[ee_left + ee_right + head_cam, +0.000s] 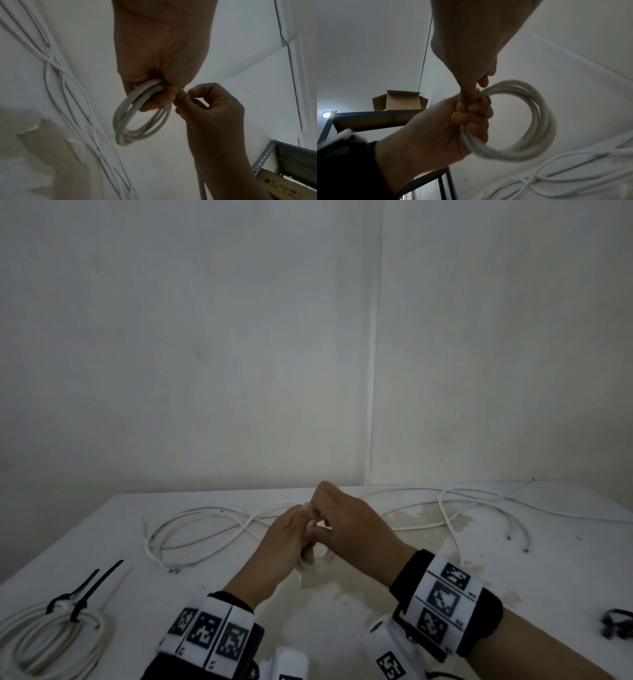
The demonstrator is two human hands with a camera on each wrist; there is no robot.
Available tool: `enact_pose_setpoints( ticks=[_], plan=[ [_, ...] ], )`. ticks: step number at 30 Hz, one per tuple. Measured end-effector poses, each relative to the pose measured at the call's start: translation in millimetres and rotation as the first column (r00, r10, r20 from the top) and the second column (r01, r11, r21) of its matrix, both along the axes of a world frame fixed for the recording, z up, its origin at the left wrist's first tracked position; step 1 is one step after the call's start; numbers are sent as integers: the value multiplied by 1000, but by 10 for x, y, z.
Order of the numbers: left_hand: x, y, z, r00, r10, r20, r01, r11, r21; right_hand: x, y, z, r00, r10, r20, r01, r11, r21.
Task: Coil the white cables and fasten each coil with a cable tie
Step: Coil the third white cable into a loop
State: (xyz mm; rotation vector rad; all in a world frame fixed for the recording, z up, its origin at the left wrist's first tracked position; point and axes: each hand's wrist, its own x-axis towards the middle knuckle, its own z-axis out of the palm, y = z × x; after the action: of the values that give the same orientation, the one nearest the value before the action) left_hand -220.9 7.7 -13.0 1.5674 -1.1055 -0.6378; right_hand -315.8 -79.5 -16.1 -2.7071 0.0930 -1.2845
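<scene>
Gripping a white coil (142, 116) – left hand (159, 54) (fist closed), right hand (212, 108) pinching.

We note one white cable wound into a small round coil (142, 119) of several turns, held off the surface. Loose white cables (191, 529) lie in open loops across the surface. A finished coil (51, 642) lies at the near left, bound by black cable ties (82, 594).

White cables (191, 529) on a white table (565, 570), black cable ties (85, 590) (wristbands (445, 597) black-and-white checkered).
</scene>
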Motion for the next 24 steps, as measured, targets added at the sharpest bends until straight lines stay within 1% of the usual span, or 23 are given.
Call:
enact_pose_setpoints(
  ticks=[1, 3, 5, 7, 10, 14, 17, 19, 21, 24],
  plan=[
    [-25, 6, 12, 997, -26, -66, 28, 999, 25, -29, -20, 38, 1000, -8, -1, 8, 1000, 28],
    [-55, 26, 66, 974, -50, -219, 68, 995, 74, -112, -88, 79, 1000, -16, -3, 16, 1000, 13],
    [-40, 45, 108, 950, -55, -308, 95, 989, 116, -203, -175, 134, 1000, -17, -5, 17, 999, 42],
    [-24, 58, 128, 937, -76, -341, 126, 984, 128, -273, -280, 183, 999, -41, 0, 41, 999, 30],
    [-41, 59, 116, 912, -116, -393, 174, 978, 115, -301, -364, 213, 995, -104, 4, 104, 993, -48],
    [-73, 63, 130, 877, -163, -452, 216, 974, 67, -294, -401, 184, 992, -127, -1, 127, 992, -20],
    [-103, 91, 149, 903, -156, -401, 192, 980, 50, -311, -429, 157, 990, -143, -18, 144, 986, 79],
    [-111, 100, 158, 902, -142, -407, 154, 988, -4, -316, -431, 135, 989, -146, -35, 150, 979, 137],
    [-88, 89, 174, 875, -129, -466, 109, 992, -69, -317, -428, 91, 989, -142, -30, 145, 975, 167],
    [-22, 62, 210, 813, -120, -569, 47, 989, -142, -357, -399, 46, 989, -144, -30, 147, 947, 286]
  ],
)
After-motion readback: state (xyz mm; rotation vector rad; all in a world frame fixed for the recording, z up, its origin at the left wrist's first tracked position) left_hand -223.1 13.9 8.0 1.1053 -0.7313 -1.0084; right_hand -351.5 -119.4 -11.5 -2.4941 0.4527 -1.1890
